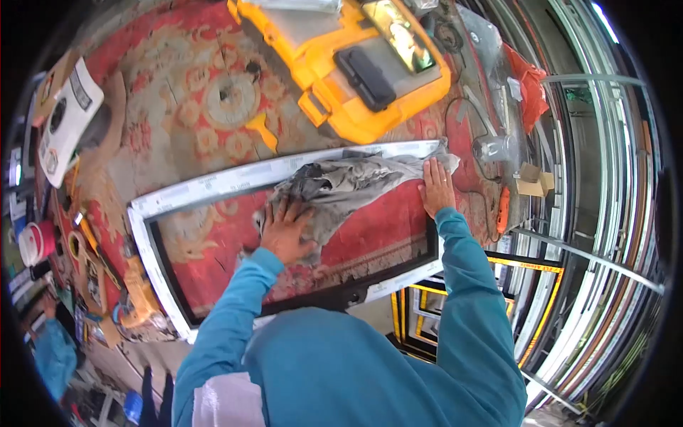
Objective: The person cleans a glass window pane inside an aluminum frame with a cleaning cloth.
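A rectangular window frame (220,183), covered in white printed film with a dark inner edge, lies flat on a worn red patterned carpet (181,153). A crumpled grey cloth (348,186) is spread across its upper right part. My left hand (286,231) rests on the cloth's left end, palm down with fingers spread. At the frame's top right corner, my right hand (437,186) lies flat with fingers stretched out, touching the cloth's other end. Neither hand is closed around anything. The cloth hides part of the frame's upper bar.
Beyond the frame stand a yellow case (370,121) with a black phone-like object (364,77) and a small yellow scraper (263,132). A yellow power tool (140,295) lies left; an orange-handled tool (503,210) lies right. Long metal profiles (590,213) fill the right side. Another person's sleeve (55,356) shows lower left.
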The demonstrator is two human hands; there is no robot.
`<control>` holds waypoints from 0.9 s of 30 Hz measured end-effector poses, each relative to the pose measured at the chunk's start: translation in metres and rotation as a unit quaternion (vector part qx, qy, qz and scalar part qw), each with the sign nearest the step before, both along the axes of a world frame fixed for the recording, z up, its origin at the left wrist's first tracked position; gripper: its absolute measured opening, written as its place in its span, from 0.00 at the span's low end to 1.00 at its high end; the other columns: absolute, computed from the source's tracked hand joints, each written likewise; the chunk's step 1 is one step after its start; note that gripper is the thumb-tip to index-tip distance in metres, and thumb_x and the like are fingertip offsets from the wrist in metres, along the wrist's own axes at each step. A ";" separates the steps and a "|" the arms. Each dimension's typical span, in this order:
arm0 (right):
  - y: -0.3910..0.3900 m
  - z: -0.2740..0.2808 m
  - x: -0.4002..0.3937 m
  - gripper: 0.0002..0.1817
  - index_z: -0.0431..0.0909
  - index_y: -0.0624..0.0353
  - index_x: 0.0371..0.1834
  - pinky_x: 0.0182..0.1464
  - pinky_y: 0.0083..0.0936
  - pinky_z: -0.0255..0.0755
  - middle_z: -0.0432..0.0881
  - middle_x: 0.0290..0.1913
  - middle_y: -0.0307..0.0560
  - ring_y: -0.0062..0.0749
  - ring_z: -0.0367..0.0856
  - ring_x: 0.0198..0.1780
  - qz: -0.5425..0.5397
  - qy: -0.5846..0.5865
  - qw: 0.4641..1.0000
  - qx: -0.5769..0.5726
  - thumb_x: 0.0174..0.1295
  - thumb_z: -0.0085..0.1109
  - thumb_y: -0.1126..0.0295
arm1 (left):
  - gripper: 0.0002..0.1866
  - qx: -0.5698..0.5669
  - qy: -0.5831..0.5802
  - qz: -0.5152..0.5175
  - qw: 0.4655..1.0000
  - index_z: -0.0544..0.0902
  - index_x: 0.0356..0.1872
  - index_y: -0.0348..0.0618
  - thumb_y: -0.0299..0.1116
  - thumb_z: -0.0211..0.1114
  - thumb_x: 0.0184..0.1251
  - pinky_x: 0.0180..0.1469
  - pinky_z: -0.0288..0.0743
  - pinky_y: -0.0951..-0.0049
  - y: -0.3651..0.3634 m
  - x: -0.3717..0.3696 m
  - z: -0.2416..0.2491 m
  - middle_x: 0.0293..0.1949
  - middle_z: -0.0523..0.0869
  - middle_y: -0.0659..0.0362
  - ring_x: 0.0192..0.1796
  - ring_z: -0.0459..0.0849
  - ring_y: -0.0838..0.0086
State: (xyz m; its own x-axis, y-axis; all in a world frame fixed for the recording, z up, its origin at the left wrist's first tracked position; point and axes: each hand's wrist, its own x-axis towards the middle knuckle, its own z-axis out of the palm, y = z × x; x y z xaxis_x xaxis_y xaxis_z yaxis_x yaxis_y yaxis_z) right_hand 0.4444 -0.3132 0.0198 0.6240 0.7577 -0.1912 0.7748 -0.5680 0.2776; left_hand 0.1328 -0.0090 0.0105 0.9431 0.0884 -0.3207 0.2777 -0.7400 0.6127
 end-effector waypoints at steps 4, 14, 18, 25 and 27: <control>-0.031 0.010 -0.018 0.31 0.60 0.56 0.72 0.75 0.51 0.45 0.52 0.77 0.45 0.43 0.44 0.78 0.068 0.043 0.984 -0.161 0.67 0.48 0.58 | 0.41 0.032 0.001 0.008 0.999 0.68 0.69 0.55 0.53 0.67 0.52 0.74 0.32 0.36 -0.010 0.001 -0.020 0.72 0.61 0.49 0.76 0.49 0.48; -0.059 -0.005 -0.093 0.27 0.69 0.63 0.64 0.75 0.47 0.43 0.64 0.69 0.58 0.47 0.54 0.74 0.022 0.027 0.968 -0.250 0.61 0.47 0.65 | 0.18 -0.007 -0.057 0.059 0.997 0.80 0.47 0.47 0.37 0.66 0.52 0.60 0.68 0.50 0.004 0.008 0.001 0.49 0.81 0.51 0.54 0.78 0.51; -0.125 0.001 -0.155 0.10 0.73 0.57 0.39 0.54 0.44 0.67 0.79 0.44 0.51 0.46 0.78 0.50 -0.138 0.180 0.961 -0.160 0.54 0.55 0.69 | 0.17 -0.168 -0.088 0.054 0.980 0.79 0.48 0.45 0.32 0.64 0.56 0.50 0.77 0.59 -0.007 -0.009 0.009 0.45 0.84 0.49 0.48 0.83 0.53; -0.059 0.008 -0.215 0.13 0.76 0.63 0.32 0.43 0.53 0.73 0.80 0.34 0.62 0.61 0.80 0.40 -0.137 0.270 0.953 -0.016 0.64 0.49 0.63 | 0.18 -0.187 -0.196 0.236 0.933 0.77 0.51 0.43 0.32 0.65 0.59 0.49 0.79 0.61 -0.006 -0.078 0.056 0.45 0.84 0.50 0.47 0.85 0.57; -0.023 0.010 -0.255 0.14 0.77 0.60 0.33 0.41 0.53 0.71 0.81 0.34 0.60 0.60 0.80 0.39 -0.107 0.327 0.938 0.045 0.63 0.51 0.59 | 0.18 -0.229 -0.223 0.310 0.895 0.77 0.53 0.42 0.29 0.63 0.61 0.50 0.78 0.65 0.012 -0.106 0.081 0.45 0.84 0.49 0.47 0.85 0.60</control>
